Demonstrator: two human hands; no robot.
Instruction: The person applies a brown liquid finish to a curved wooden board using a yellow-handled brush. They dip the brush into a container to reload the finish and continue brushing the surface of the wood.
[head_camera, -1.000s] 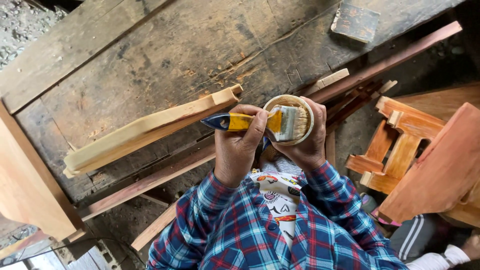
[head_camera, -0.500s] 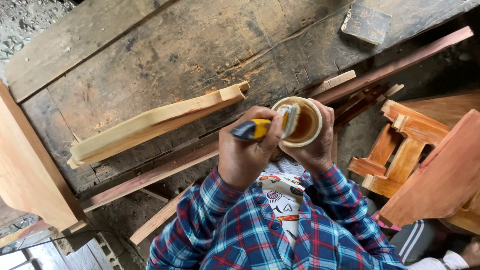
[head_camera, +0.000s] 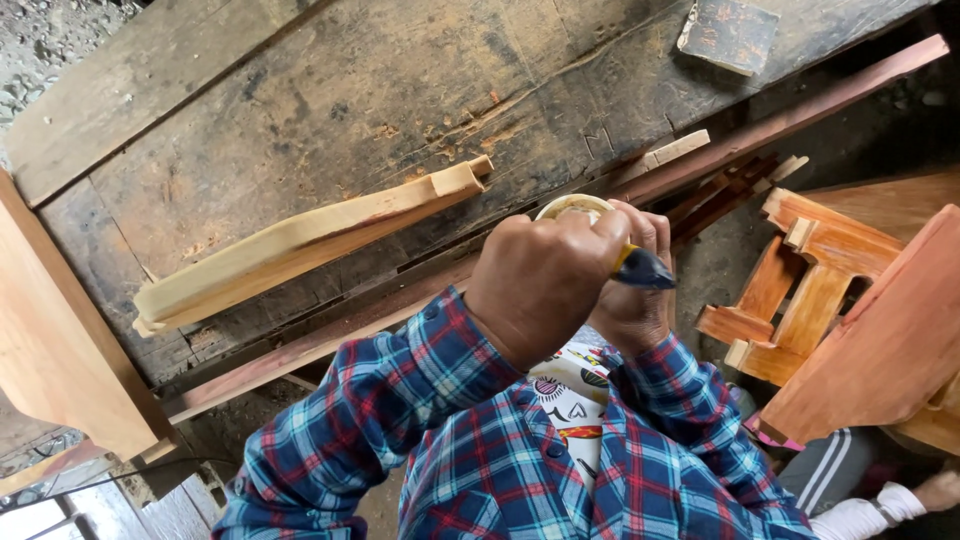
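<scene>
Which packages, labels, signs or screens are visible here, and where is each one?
Small round pot: the only container, held in the right hand, pale rim, mostly hidden behind the left hand, which grips a brush.
No labels, signs or screens are visible.

wood piece (head_camera: 300, 243) on bench (head_camera: 330, 90) | cup (head_camera: 570, 207) right of it (behind hands)

Long plaid shirt sleeves in blue, red and white run up to both bare hands; behind them, a white patterned garment shows between the sleeves.
</scene>
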